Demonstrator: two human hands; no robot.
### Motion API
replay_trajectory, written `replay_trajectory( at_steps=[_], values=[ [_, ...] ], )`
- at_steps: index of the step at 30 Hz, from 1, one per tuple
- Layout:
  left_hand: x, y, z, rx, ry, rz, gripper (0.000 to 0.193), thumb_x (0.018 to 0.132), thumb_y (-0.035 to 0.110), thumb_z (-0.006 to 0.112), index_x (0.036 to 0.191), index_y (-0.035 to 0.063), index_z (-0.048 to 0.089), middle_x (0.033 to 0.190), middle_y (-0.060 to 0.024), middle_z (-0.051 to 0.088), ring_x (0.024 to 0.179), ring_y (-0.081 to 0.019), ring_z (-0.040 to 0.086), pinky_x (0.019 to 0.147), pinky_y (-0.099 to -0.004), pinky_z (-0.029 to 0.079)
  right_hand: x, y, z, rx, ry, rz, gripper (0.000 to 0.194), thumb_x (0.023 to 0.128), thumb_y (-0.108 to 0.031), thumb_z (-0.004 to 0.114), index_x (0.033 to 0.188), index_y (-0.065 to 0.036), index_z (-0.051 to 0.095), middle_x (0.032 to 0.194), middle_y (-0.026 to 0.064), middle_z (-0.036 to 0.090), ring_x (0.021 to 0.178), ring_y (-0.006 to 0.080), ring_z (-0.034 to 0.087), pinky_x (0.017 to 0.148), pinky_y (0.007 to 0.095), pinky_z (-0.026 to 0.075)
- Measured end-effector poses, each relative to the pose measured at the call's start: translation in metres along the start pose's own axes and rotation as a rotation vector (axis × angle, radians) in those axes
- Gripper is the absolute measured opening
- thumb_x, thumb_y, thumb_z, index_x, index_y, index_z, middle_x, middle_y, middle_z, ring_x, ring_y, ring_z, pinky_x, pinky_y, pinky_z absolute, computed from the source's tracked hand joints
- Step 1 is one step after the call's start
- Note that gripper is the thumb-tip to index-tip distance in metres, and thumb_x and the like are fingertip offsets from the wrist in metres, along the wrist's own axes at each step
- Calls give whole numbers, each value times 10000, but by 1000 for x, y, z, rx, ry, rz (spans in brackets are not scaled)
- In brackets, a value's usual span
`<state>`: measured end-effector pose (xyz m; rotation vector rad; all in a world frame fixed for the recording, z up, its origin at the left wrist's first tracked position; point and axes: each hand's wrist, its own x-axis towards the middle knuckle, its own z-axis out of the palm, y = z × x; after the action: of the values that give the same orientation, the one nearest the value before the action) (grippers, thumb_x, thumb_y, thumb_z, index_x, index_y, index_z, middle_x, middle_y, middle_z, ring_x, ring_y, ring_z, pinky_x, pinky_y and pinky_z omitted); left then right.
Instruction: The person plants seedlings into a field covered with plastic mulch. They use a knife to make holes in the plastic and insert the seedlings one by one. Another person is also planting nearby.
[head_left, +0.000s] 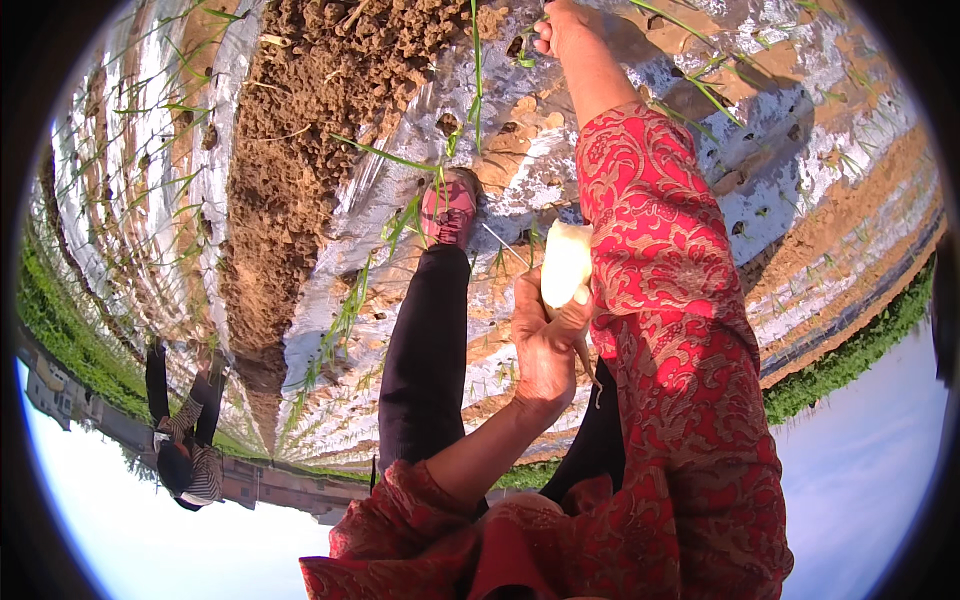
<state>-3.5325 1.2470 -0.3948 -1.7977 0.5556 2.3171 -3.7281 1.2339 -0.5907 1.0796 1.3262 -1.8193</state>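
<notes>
My left hand (544, 352) is closed around a pale, thick, root-like thing (564, 262); glare washes out its surface. A thin tail dangles below the palm. A slim pale rod (506, 246) sticks out beside the fingers; whether the hand holds it is unclear. Stretched far forward, my right hand (564, 28) has its fingers curled low over the plastic mulch film (536, 154), beside a planting hole with a small green seedling (526, 61). Its fingertips are at the picture's edge, so anything pinched there is hidden.
My pink shoe (450, 210) stands on the film among long-leaved green plants (405, 225). A furrow of loose brown soil (289, 150) runs along the left. Another person (187, 450) bends over rows further off. More film-covered beds lie on both sides.
</notes>
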Motion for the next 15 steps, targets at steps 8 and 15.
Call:
replay_trajectory(
  at_steps=[8,15],
  values=[
    [1,-2,-1,-6,-29,-3,381,891,202,654,1172,54,443,998,-25,560,806,-67,522,660,-217,453,2,-16,-20,44,-470,157,401,957,-449,450,1170,-132,572,780,-15,562,614,106,539,483,256,445],
    [-1,0,3,-74,4,6,387,885,184,659,1176,55,439,1027,-39,570,861,-85,541,700,-230,469,27,-3,-11,302,-246,49,319,931,-118,530,1239,-61,473,708,17,514,608,98,524,462,206,439]
  ],
)
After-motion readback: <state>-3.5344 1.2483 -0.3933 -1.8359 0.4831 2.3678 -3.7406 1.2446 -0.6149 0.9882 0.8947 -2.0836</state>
